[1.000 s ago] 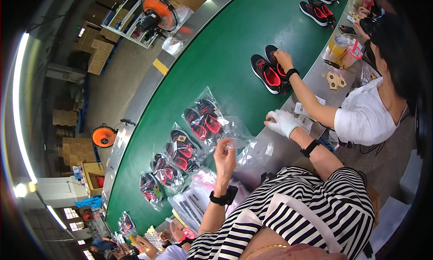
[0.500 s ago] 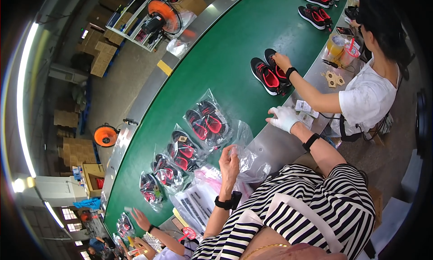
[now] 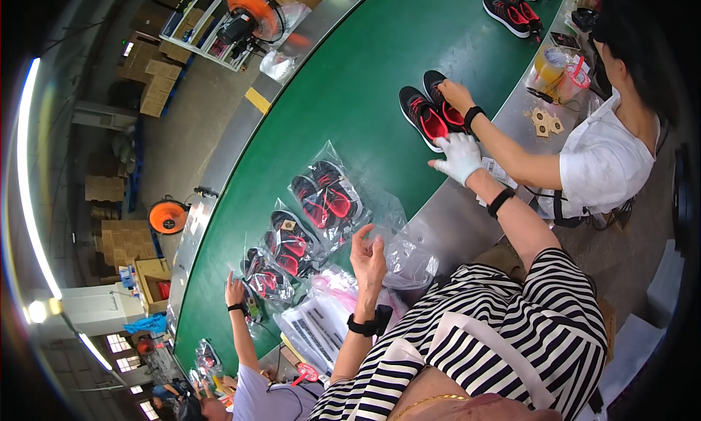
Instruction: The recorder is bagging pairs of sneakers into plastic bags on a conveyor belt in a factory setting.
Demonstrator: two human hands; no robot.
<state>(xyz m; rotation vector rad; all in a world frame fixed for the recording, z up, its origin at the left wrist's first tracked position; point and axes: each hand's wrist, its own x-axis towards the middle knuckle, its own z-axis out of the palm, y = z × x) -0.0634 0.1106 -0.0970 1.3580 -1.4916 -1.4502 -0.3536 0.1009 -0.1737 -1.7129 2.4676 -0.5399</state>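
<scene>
My right hand (image 3: 461, 157), in a white glove, reaches out with its fingers spread at the heel end of a pair of black sneakers (image 3: 422, 118) with red lining. Whether its fingertips touch the heel I cannot tell. A co-worker's hand (image 3: 457, 97) is on the far shoe of that pair. My bare left hand (image 3: 369, 259) is raised, its fingers loosely curled and a gap between thumb and forefinger. Beside it a clear plastic bag (image 3: 410, 264) lies over the metal edge. Left of it, on the green belt, rests a bagged pair of sneakers (image 3: 326, 196).
More bagged sneakers (image 3: 290, 242) line the green belt (image 3: 321, 100). Another co-worker's hand (image 3: 234, 292) reaches over it from the lower left. A stack of plastic bags (image 3: 315, 326) lies by my left forearm. Drink cups (image 3: 558, 76) and tags (image 3: 544, 121) sit on the right ledge.
My right hand has moved forward and left, up to the sneakers. My left hand's thumb and forefinger have parted. The sneakers shifted slightly left; the lower-left co-worker's arm reached further over the belt.
</scene>
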